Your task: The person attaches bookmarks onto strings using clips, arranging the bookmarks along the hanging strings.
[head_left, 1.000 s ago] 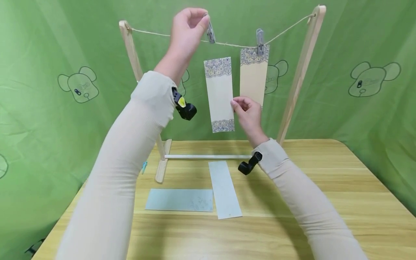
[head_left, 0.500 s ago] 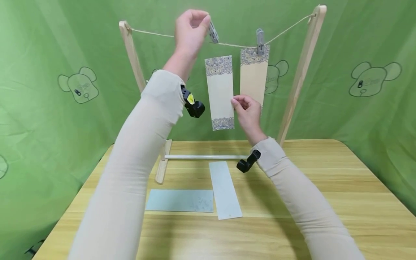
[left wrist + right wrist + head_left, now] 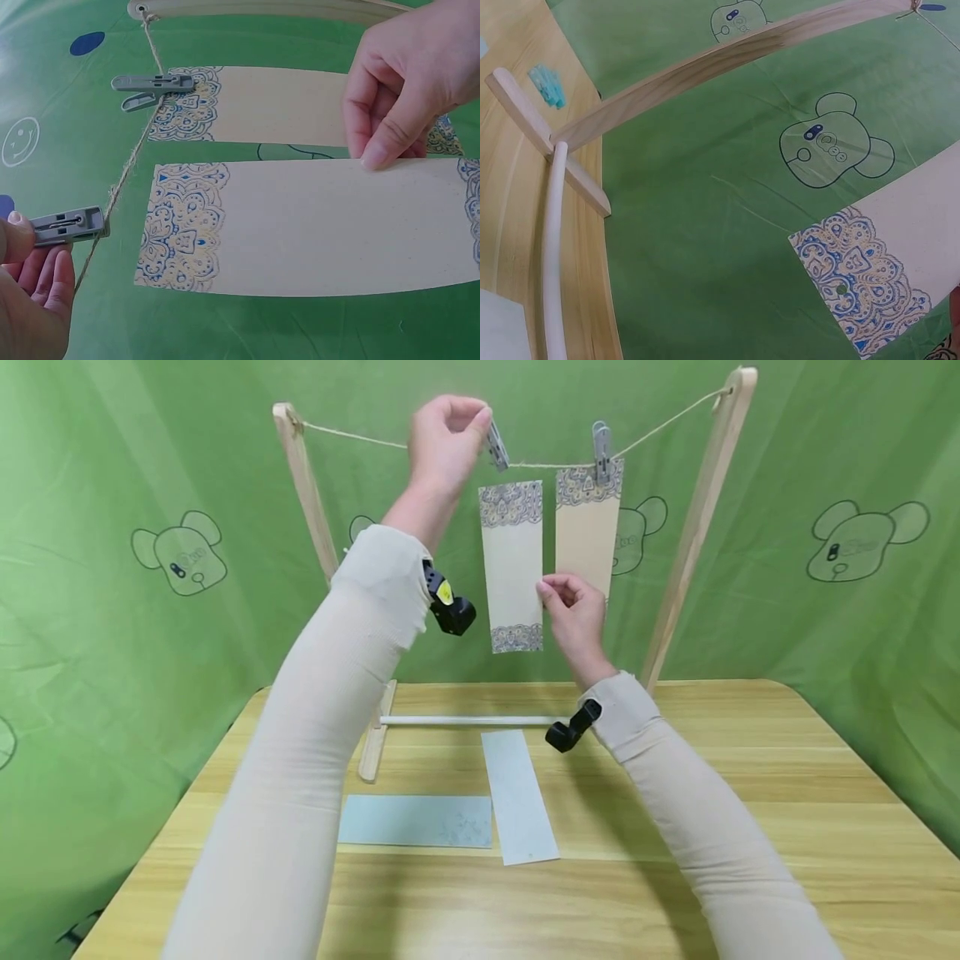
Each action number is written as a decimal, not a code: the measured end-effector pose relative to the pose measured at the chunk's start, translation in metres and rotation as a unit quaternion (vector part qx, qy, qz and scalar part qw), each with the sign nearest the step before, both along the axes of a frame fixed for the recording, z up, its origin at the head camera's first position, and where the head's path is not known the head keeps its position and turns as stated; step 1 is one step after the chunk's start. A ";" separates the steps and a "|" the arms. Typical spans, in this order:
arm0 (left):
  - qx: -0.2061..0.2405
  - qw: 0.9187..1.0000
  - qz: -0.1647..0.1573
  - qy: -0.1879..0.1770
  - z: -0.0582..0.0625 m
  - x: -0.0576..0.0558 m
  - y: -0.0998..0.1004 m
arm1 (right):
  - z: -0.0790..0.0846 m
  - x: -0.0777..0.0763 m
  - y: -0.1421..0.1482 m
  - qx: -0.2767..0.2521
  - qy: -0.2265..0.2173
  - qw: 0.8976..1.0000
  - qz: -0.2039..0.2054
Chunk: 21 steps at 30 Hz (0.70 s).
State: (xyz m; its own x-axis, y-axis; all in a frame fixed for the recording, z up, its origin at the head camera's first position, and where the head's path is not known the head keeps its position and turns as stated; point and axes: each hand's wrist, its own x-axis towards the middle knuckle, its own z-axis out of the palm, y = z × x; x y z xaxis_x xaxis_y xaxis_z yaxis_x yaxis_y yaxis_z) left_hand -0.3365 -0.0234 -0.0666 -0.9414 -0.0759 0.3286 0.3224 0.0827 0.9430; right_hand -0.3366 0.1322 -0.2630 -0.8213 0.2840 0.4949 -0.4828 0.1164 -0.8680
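My left hand [image 3: 446, 447] pinches a grey clothespin [image 3: 497, 447] by its handle end, and the clothespin's nose meets the string [image 3: 127, 169]. My right hand [image 3: 577, 614] holds a cream bookmark card [image 3: 513, 568] by its right edge, between thumb and fingers. This card has blue lace patterns at both ends and stands upright just below the string, apart from the clothespin. To its right a second patterned card [image 3: 585, 531] hangs from the string under another grey clothespin [image 3: 602, 452]; my right hand partly covers it. In the right wrist view the held card's lower patterned end [image 3: 862, 277] shows.
A wooden frame carries the string between its left post [image 3: 303, 485] and right post [image 3: 697, 527], with a white crossbar [image 3: 472, 721] low down. Two pale blue cards [image 3: 416, 821] [image 3: 519, 797] lie on the wooden table [image 3: 637, 893]. Teal clothespins [image 3: 547, 85] lie beside the frame's foot.
My left hand has moved slightly right and down along the string with the clothespin. My right hand has raised the cream card a little, bringing its top edge nearer the string.
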 end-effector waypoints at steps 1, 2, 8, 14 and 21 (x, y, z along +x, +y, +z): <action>0.000 1.000 0.000 -0.001 -0.001 0.000 0.000 | 0.001 0.000 0.000 -0.001 0.001 1.000 -0.001; -0.001 1.000 0.000 -0.002 -0.001 0.000 0.001 | 0.001 0.000 0.000 0.000 0.003 1.000 -0.002; -0.014 1.000 0.009 -0.013 -0.003 0.001 0.003 | 0.002 -0.003 -0.002 -0.011 0.023 1.000 0.006; -0.028 0.999 0.014 -0.020 -0.003 0.001 0.005 | 0.006 -0.002 -0.005 -0.006 0.022 1.000 -0.002; -0.052 0.998 0.020 -0.015 -0.003 0.000 0.009 | 0.009 -0.001 -0.007 -0.016 0.032 0.999 -0.002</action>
